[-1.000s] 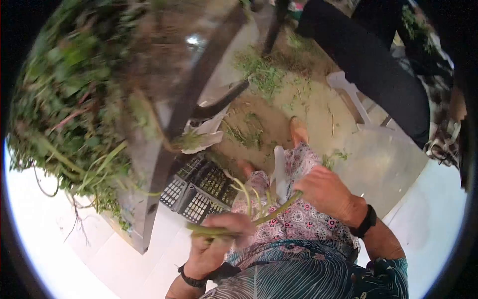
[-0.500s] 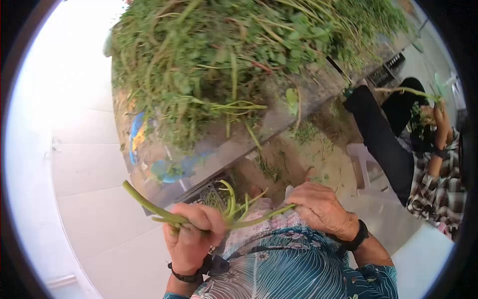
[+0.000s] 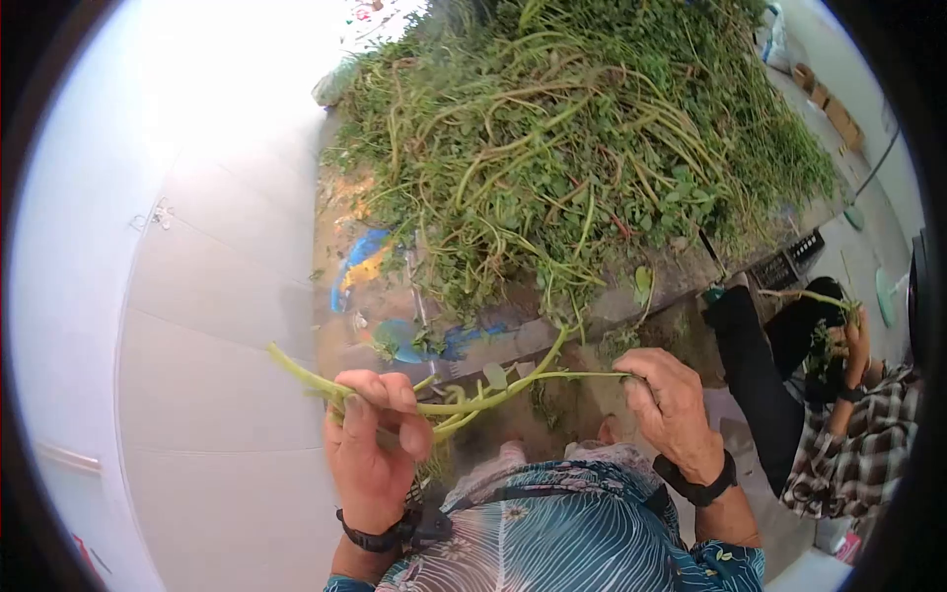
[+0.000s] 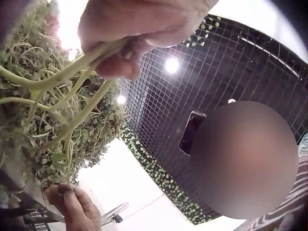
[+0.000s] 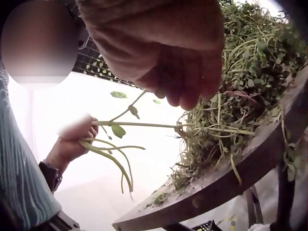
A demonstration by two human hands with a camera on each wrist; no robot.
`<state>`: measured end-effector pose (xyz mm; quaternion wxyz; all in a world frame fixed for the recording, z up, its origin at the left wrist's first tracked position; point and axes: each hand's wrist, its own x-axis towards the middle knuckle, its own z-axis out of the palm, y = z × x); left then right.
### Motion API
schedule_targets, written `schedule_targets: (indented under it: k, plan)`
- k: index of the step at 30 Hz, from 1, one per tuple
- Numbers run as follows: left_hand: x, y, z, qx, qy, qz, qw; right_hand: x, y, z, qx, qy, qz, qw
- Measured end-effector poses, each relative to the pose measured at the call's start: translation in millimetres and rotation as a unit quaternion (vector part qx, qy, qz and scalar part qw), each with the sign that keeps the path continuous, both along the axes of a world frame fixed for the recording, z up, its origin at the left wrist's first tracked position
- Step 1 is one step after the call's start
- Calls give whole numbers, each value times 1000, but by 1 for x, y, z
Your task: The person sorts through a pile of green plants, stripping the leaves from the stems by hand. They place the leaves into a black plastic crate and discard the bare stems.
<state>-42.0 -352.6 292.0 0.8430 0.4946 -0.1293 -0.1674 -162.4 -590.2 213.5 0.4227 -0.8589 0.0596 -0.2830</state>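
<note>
My left hand (image 3: 370, 444) grips a small bunch of thick green plant stems (image 3: 493, 403) near the cut-looking ends, which stick out to the left. In the left wrist view the stems (image 4: 57, 79) run out from between the thumb and fingers. At the right, my right hand (image 3: 676, 409) pinches the thin tip of one side shoot, drawn out almost level from the bunch. A small leaf (image 5: 118, 131) hangs on a stem between the hands in the right wrist view. The big heap of leafy stems (image 3: 552, 168) lies just beyond both hands on a table (image 3: 380, 281).
A person in black trousers (image 3: 755, 375) and a checked shirt (image 3: 868, 434) sits at the right, holding a stem (image 3: 809, 294). A black crate (image 3: 789, 259) stands by the far table side. Plant scraps (image 3: 552, 407) litter the floor below.
The head view has swung up and left, bringing the heap to the centre. My right hand has shifted from a thick stem to a thin shoot tip; the left keeps its grip.
</note>
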Motion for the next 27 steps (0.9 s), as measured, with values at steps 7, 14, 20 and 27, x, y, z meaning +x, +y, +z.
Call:
schedule_targets:
  k: [7, 14, 20, 27]
  plan:
    - [0, -10, 15, -62, 46, -9, 997, -2, -16, 20, 341, 111, 30, 933]
    - [4, -12, 14, -103, 117, -30, 987, 16, -19, 37, 150, -71, -48, 985]
    - [9, -20, 8, -122, 163, -57, 977, 17, 2, 45, 263, 98, 135, 950]
    - [13, -25, -8, -153, 199, -118, 961, 38, 22, 33, 533, 136, 210, 808]
